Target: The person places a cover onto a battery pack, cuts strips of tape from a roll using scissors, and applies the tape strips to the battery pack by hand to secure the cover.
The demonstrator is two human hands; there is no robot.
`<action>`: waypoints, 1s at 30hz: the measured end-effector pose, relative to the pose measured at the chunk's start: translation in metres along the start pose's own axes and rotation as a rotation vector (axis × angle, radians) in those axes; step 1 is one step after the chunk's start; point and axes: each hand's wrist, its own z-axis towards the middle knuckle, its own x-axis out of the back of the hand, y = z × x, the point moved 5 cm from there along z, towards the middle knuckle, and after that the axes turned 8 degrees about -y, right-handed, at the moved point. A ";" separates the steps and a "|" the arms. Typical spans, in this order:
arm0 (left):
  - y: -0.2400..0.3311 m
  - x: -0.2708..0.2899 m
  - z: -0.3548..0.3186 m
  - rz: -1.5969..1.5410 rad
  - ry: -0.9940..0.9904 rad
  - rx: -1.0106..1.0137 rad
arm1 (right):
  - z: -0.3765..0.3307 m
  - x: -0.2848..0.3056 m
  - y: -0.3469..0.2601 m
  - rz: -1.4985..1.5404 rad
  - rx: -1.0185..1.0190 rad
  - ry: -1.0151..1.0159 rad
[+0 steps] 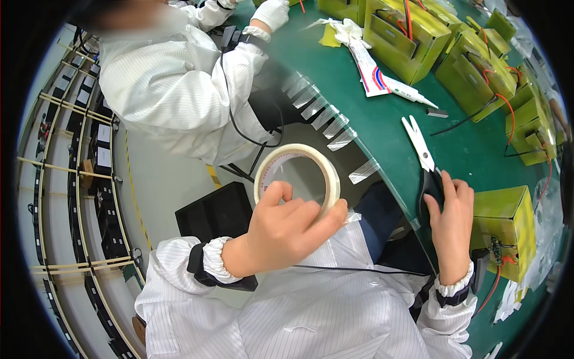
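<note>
My left hand [281,230] holds a roll of clear tape [298,173] up in front of me, thumb through its core, fingers around the rim. My right hand [449,218] rests on the green table [388,128], fingers on the black handles of a pair of scissors [423,161] whose white blades lie open, pointing away from me. Several cut strips of clear tape [326,116] hang stuck along the table's near edge. A yellow-green box [508,224] with red wires sits just right of my right hand.
More yellow-green boxes [412,36] with red wires line the far and right sides of the table. A white tube [397,88] and crumpled glove lie behind the scissors. A co-worker in a white coat [173,90] sits at left. A black case [215,212] stands on the floor.
</note>
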 end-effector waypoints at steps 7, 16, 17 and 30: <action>0.008 0.001 0.000 0.137 0.063 -0.132 | -0.006 0.027 -0.069 1.105 0.164 -0.386; 0.015 0.005 0.000 0.171 0.072 -0.154 | -0.011 0.014 -0.073 1.136 0.127 -0.433; 0.015 0.005 0.000 0.170 0.073 -0.152 | -0.010 0.014 -0.074 1.104 0.162 -0.406; -0.007 -0.009 -0.003 -0.649 -0.316 0.328 | -0.016 0.007 -0.092 0.748 0.451 0.232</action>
